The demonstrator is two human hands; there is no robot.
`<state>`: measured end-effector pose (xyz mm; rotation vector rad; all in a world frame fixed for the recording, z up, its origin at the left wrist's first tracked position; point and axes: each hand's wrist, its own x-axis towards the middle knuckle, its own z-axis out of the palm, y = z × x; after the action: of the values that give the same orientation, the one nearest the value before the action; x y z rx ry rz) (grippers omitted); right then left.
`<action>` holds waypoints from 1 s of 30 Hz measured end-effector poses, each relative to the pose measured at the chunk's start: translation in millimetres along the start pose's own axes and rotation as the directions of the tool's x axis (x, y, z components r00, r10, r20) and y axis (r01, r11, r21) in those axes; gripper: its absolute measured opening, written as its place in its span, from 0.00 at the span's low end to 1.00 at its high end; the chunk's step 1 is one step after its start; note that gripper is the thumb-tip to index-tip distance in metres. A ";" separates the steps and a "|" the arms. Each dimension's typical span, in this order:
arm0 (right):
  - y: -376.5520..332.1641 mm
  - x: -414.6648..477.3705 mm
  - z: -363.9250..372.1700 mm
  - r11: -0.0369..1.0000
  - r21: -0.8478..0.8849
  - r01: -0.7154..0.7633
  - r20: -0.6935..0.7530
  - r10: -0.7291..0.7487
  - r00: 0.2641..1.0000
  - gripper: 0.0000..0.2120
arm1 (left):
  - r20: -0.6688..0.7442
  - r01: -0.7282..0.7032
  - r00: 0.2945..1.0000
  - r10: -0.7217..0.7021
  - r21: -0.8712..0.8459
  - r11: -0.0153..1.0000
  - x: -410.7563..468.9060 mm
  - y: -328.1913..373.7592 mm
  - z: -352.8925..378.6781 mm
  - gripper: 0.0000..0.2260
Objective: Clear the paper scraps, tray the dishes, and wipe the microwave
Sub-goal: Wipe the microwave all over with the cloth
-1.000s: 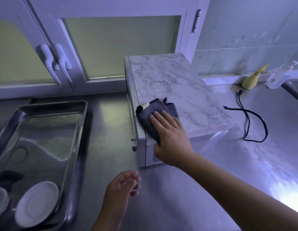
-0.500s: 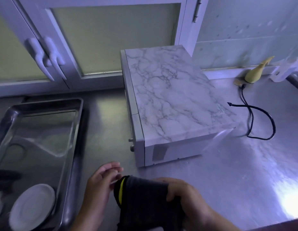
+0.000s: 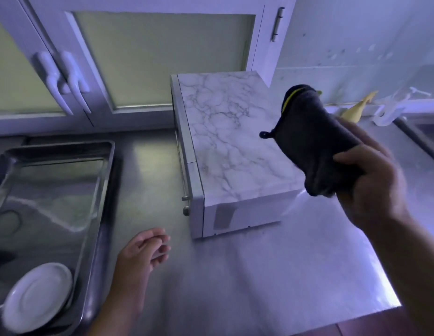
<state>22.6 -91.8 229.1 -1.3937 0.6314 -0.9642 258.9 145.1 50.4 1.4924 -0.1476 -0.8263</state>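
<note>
Counter: The steel counter [image 3: 271, 275] was used as the base for everything, with the tray and microwave set on it, apart.
Tray: The tray [image 3: 65, 147] was placed left of the microwave, apparently so that dishes could be gathered in it.
Microwave: The microwave [image 3: 230, 146] was stood with its door to the left and its marbled top within easy reach for wiping.
Right hand: The right hand [image 3: 371, 187] was held above the microwave's right edge, fingers and thumb curled round the cloth.
Cloth: The cloth [image 3: 315, 141] was kept folded and off the surface, which it did not touch. Whether another pass was meant cannot be told.
Plate: A plate [image 3: 37, 297] was laid in the tray's near corner, so that step was judged under way.
Left hand: The left hand [image 3: 143, 253] was held low over the counter, fingers loosely curled, nothing gripped, and was judged idle.
</note>
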 end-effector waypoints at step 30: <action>105.6 -11.0 98.2 0.222 -0.791 0.570 0.583 -0.006 0.812 0.40 | -0.004 0.114 0.994 -0.114 0.039 0.993 -18.3 -11.7 -20.7 0.10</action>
<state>119.8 -40.4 135.2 -2.8931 0.5627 -0.3717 252.8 173.9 44.4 1.5496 -0.0780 -0.9177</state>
